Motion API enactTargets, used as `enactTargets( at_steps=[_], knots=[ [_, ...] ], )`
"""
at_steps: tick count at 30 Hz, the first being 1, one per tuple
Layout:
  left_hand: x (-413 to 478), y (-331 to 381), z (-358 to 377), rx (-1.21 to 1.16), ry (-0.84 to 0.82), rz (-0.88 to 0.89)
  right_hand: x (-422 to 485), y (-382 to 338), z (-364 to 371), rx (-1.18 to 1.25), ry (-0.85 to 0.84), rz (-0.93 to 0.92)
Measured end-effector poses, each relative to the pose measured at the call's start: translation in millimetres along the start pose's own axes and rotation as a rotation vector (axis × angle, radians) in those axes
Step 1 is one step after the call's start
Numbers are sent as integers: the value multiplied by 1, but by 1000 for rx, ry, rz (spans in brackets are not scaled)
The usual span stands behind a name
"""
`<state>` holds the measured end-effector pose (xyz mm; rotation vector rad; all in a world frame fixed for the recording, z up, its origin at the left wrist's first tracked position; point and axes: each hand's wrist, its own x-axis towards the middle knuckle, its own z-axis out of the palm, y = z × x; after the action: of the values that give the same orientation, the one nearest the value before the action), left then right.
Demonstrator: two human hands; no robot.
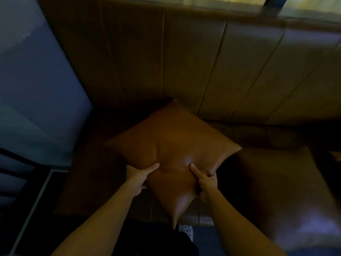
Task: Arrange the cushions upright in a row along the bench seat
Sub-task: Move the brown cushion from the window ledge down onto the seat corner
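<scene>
So the tan leather-look cushion [171, 145] is sitting corner-on like a diamond over the near-left part of the bench seat [88, 182], its far corner reaching toward the padded backrest [193, 61] and its near corner hanging past the seat's front edge. It's clearly soft and squashy: the cover dimples and creases wherever it's pressed, so I'd guess it's light and floppy rather than stiff, and it'll sag if you only lift one corner. The surface is shiny, so probably a bit slick too, meaning a pinch on a fold holds better than a flat palm. That's pretty much what's going on here: the left hand [140, 179] is clamped on the lower-left edge, thumb on top and the other fingers tucked underneath, and the right hand [205, 179] is closed on the lower-right edge the same way, thumb digging into the face. Two edges near one corner is a decent hold for swinging it up against the backrest, though I'd slide the hands toward opposite sides so it stands square. A second cushion [276, 182] lies just to the right, its corner right next to the first one, still waiting its turn. It's dim, so can't say much beyond that.
</scene>
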<state>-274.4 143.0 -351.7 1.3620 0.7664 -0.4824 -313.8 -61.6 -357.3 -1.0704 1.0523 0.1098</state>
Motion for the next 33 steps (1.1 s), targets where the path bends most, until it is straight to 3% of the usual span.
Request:
enactTargets(
  at_steps=[3,13,18,23,33],
  knots=[
    [16,-1,4,-10,0,-46,17,3,7,-36,-2,42],
    [42,-9,-7,43,-20,-307,40,4,14,-208,-128,447],
    [46,-9,-2,128,30,-370,48,11,17,-306,-141,522],
    [41,0,8,151,127,-360,32,11,9,-461,-111,383],
    [-22,15,62,400,-14,-214,-24,-42,-40,-436,-63,101]
  ],
)
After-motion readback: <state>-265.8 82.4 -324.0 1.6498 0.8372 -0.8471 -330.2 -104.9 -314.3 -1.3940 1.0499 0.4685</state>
